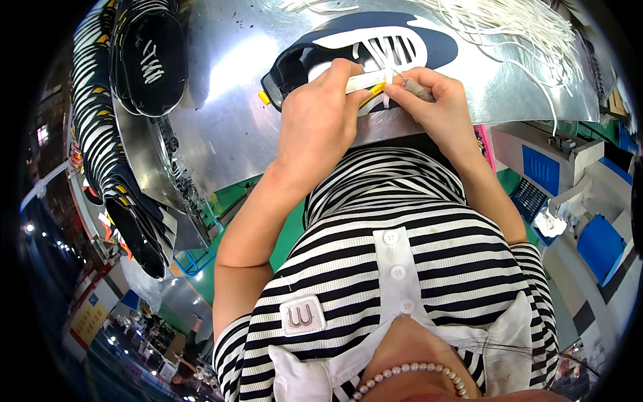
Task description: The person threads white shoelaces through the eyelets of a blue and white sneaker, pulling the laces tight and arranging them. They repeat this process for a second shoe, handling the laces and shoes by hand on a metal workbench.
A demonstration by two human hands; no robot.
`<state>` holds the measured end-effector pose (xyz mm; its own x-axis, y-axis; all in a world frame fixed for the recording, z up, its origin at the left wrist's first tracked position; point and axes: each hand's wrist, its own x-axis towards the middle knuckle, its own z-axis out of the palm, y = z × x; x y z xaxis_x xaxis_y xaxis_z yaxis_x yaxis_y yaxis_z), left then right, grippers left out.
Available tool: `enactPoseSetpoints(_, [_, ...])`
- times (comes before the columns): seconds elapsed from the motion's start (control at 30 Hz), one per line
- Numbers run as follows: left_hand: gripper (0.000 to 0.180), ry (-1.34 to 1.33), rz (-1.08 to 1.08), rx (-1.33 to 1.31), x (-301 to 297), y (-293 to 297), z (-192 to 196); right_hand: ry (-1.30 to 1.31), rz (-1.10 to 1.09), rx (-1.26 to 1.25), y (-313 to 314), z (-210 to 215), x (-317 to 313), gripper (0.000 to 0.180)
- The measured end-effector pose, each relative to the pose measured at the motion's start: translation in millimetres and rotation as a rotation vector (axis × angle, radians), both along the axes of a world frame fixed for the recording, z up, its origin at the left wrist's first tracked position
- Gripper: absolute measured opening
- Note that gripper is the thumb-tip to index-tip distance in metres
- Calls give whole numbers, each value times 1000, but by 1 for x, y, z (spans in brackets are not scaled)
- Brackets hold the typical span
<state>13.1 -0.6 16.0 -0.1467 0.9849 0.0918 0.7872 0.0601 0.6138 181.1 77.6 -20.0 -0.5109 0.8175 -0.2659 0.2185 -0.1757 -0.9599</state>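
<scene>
A navy and white sneaker (pixel 439 50) lies on its side on the metal table, toe to the right, with white laces (pixel 378 50) crossing its opening. My left hand (pixel 318 120) is closed on the shoe's near upper edge, by a white strip and a yellow label (pixel 372 92). Close beside it, my right hand (pixel 442 107) pinches a white shoelace at the eyelet edge. A greyish-beige wrap (pixel 416 90) shows at a finger of that hand. The fingertips partly hide the lace's end.
Loose white laces (pixel 509 27) are heaped at the table's far right, one hanging over the edge. Dark shoes (pixel 149 63) stand at the left, beside a long stacked row of striped shoes (pixel 100 114). The metal table's (pixel 228 134) near edge runs just before my body.
</scene>
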Motion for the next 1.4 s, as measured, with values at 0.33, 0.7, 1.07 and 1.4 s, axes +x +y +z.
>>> enactPoseSetpoints(0.33, [31, -68, 48, -42, -2, 7, 1, 265, -41, 69, 12, -12, -22, 17])
enactPoseSetpoints(0.7, [34, 14, 152, -115, 4, 16, 1, 9, 149, 178, -1, 13, 15, 17])
enactPoseSetpoints(1.07, [25, 107, -193, 140, 1, 12, -16, -191, 148, 329, 8, 3, -19, 18])
enactPoseSetpoints(1.4, [20, -125, -151, -101, -3, 15, -5, -14, -74, 555, 58, -3, 6, 17])
